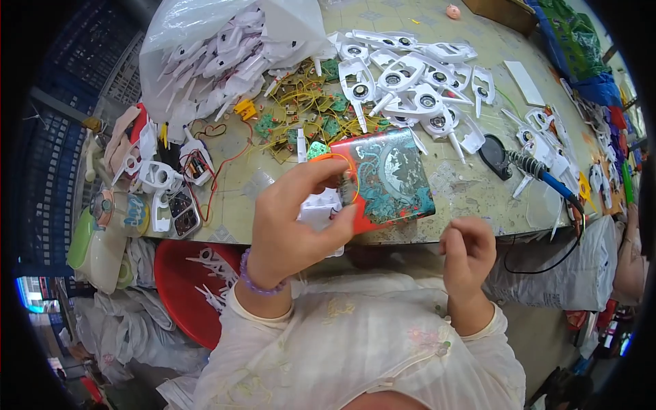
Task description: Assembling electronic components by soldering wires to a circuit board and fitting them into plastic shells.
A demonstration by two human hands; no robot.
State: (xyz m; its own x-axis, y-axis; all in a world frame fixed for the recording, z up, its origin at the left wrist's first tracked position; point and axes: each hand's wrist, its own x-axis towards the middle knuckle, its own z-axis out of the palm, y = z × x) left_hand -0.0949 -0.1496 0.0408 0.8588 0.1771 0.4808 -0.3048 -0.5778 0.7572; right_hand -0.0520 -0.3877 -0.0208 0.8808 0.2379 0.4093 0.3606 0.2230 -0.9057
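Note:
My left hand (290,215), with a purple bead bracelet at the wrist, is closed in a pinch around a small dark part (348,186) trailing a looped orange wire (354,171). Under it lie a white plastic housing (318,210) and a small green circuit board (318,150). Right beside the fingertips is a flat red box (365,223) with a teal patterned, worn top. My right hand (470,254) hovers at the table's front edge, its fingers curled together; whether they hold anything small is hidden.
Circuit boards with yellow wires (294,106) are heaped behind the box, beside white plastic housings (417,78). A clear bag (160,48) of housings stands back left. Right of the box are a blue-handled soldering iron (553,181) and a black round piece (493,156). A red basin (174,287) sits below left.

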